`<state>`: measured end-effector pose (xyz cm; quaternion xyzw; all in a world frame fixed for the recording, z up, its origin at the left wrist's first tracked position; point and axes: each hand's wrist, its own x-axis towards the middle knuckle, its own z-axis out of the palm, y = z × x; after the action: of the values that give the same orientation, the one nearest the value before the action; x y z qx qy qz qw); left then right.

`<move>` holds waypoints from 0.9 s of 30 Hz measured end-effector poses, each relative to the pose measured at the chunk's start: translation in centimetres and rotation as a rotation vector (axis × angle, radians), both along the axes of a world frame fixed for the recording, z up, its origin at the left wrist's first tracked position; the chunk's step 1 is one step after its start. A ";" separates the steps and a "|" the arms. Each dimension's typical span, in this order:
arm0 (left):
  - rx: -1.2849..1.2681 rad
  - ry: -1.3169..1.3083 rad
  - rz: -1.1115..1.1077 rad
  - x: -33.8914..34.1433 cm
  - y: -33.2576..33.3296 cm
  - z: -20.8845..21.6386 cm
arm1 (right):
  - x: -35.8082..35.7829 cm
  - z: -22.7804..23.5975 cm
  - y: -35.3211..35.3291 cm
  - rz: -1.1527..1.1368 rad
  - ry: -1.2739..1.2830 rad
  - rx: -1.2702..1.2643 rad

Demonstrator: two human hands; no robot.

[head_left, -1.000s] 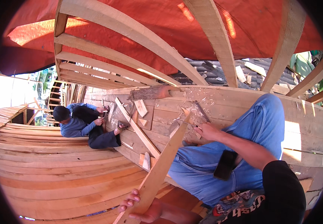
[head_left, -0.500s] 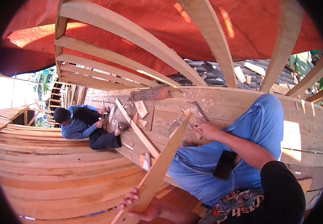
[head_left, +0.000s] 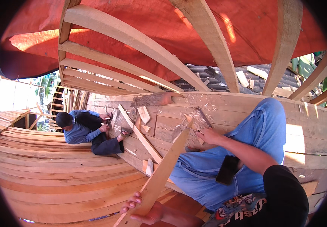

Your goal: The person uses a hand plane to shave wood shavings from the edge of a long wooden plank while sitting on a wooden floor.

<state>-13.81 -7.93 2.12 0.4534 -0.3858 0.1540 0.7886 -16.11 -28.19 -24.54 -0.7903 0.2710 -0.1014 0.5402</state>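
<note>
A long, flat wooden plank [head_left: 157,178] slants up from the lower edge toward the middle, narrowing to a pointed tip. My left hand [head_left: 144,210] is wrapped round its lower end, thumb on one side and fingers on the other. Close to the tip, my right hand [head_left: 208,135] is closed on the handle of what looks like a knife. Its thin blade lies against or just behind the plank's tip and hardly shows. Below the tip, pale shavings [head_left: 182,119] and a dark stick of wood [head_left: 204,117] lie on the boards.
Curved wooden ribs [head_left: 212,38] rise ahead before a red tarp [head_left: 140,22]. At left a co-worker [head_left: 84,128] sits bent over on the planking [head_left: 57,166]. A long batten [head_left: 140,134] and a bark-edged slab [head_left: 152,99] lie between us. A phone [head_left: 227,169] rests on my lap.
The blade at the plank's tip, plainly seen before, is now mostly hidden as my right hand has shifted slightly. My left hand keeps its hold. The whole view has tilted a little.
</note>
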 end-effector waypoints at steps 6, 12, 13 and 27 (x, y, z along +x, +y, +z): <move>-0.017 0.004 -0.029 0.5 1.1 -0.2 | -0.2 2.1 0.4 0.062 0.007 0.039; 0.013 -0.039 -0.019 -0.1 0.7 -0.2 | 0.5 1.1 1.2 -0.026 -0.059 0.002; 0.009 -0.032 -0.010 -0.2 0.4 -0.2 | 0.7 0.7 0.8 -0.029 -0.064 -0.019; 0.003 -0.017 -0.038 0.6 0.8 -0.1 | 1.0 0.7 1.1 0.014 -0.001 0.014</move>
<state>-13.18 -7.16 1.98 0.4457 -0.4013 0.1423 0.7874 -15.14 -27.11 -23.81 -0.7884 0.2658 -0.0961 0.5465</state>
